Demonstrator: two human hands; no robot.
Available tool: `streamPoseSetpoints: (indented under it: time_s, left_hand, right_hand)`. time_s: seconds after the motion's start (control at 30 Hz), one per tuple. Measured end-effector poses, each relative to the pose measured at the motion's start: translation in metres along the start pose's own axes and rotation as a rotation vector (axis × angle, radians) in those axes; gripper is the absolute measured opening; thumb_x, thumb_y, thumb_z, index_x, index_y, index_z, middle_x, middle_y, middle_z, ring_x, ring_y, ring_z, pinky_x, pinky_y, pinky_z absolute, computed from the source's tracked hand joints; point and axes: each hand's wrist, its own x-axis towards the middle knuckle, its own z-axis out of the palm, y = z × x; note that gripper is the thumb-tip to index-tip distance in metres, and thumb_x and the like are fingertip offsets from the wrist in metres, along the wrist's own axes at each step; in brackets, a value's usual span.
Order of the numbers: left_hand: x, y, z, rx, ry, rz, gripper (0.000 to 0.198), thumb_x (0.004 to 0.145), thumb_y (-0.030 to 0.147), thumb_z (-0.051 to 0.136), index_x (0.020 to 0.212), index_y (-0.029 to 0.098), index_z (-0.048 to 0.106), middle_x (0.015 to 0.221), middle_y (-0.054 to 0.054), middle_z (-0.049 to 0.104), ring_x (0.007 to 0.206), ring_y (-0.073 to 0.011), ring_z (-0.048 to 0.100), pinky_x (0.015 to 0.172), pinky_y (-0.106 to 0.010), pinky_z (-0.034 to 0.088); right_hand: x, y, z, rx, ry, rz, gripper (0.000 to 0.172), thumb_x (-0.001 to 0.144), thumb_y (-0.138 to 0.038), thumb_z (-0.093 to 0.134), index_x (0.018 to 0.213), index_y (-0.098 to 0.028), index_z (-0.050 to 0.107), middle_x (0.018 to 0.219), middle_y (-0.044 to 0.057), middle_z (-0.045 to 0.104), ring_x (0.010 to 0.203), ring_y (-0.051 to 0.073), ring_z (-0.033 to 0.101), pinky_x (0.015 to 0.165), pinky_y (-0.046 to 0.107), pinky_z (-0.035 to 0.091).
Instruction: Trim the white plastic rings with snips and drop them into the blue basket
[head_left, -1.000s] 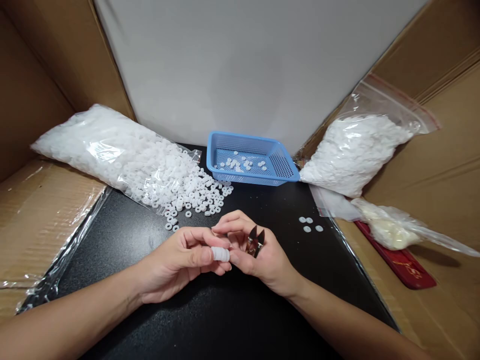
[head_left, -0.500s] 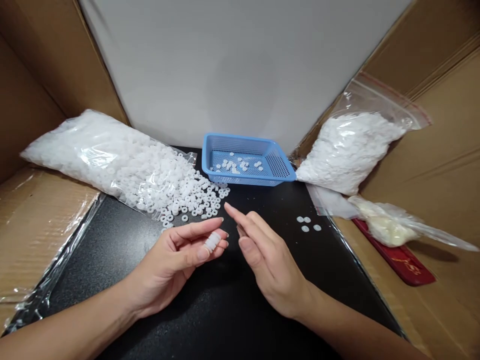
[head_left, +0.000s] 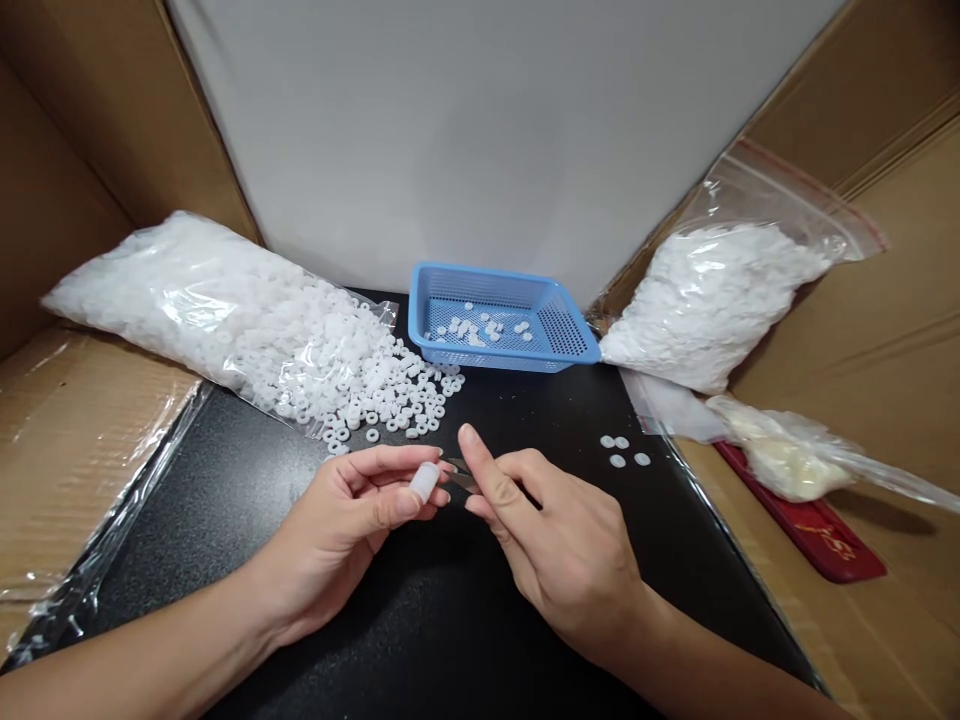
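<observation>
My left hand (head_left: pixel 360 520) pinches a short stack of white plastic rings (head_left: pixel 425 481) between thumb and fingers, tilted so one end faces up. My right hand (head_left: pixel 559 540) is closed around a small pointed metal tool (head_left: pixel 460 478). Two thin grey prongs of it show, reaching left toward the fingertips of my left hand, close beside the stack. Its handle is hidden inside my right hand, so I cannot tell whether it is tweezers or scissors. Behind my left hand, loose white rings (head_left: pixel 409 405) spill over the black tabletop (head_left: pixel 420 640).
A large clear bag (head_left: pixel 187 290) of white rings lies at left. The blue basket (head_left: pixel 577 340) at the back holds several small white pieces. Several discs (head_left: pixel 617 461) lie right of my right hand. Further right are a bag of white pieces (head_left: pixel 712 290), a yellowish bag (head_left: pixel 795 465) and a red case (head_left: pixel 832 540).
My right hand has turned over and its fingers have curled; the metal prongs have come into view. The stack in my left hand has tilted more upright. The whole view has shifted slightly.
</observation>
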Motion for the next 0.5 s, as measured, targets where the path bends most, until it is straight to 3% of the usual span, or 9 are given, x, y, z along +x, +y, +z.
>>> streamPoseSetpoints:
  time_s: [0.13, 0.27, 0.5]
  left_hand:
    - [0.0014, -0.0004, 0.0013, 0.004, 0.041, 0.007, 0.036, 0.058, 0.024, 0.099, 0.091, 0.018, 0.084, 0.085, -0.005, 0.081, 0.078, -0.0111, 0.074, 0.078, -0.013, 0.058]
    - [0.0017, -0.0007, 0.0023, 0.024, 0.035, 0.013, 0.031, 0.064, 0.022, 0.096, 0.092, 0.018, 0.084, 0.084, -0.004, 0.08, 0.078, -0.0096, 0.072, 0.077, -0.012, 0.056]
    - [-0.0023, -0.0006, 0.0035, 0.074, 0.041, 0.019, 0.032, 0.063, 0.023, 0.096, 0.092, 0.017, 0.084, 0.082, -0.004, 0.079, 0.076, -0.0085, 0.07, 0.075, -0.011, 0.055]
  right_hand:
    - [-0.0006, -0.002, 0.0007, -0.007, -0.007, -0.004, 0.058, 0.105, -0.013, 0.049, 0.16, -0.014, 0.032, 0.078, 0.002, 0.061, 0.065, 0.013, 0.057, 0.058, 0.025, 0.044]
    - [-0.0006, -0.004, 0.0023, -0.019, -0.015, -0.004, 0.053, 0.105, -0.012, 0.05, 0.157, -0.011, 0.038, 0.079, 0.002, 0.063, 0.066, 0.013, 0.058, 0.058, 0.026, 0.044]
    - [0.0009, -0.0059, 0.003, -0.05, -0.013, -0.016, 0.059, 0.105, -0.012, 0.051, 0.16, -0.014, 0.031, 0.079, 0.002, 0.064, 0.067, 0.013, 0.058, 0.059, 0.027, 0.043]
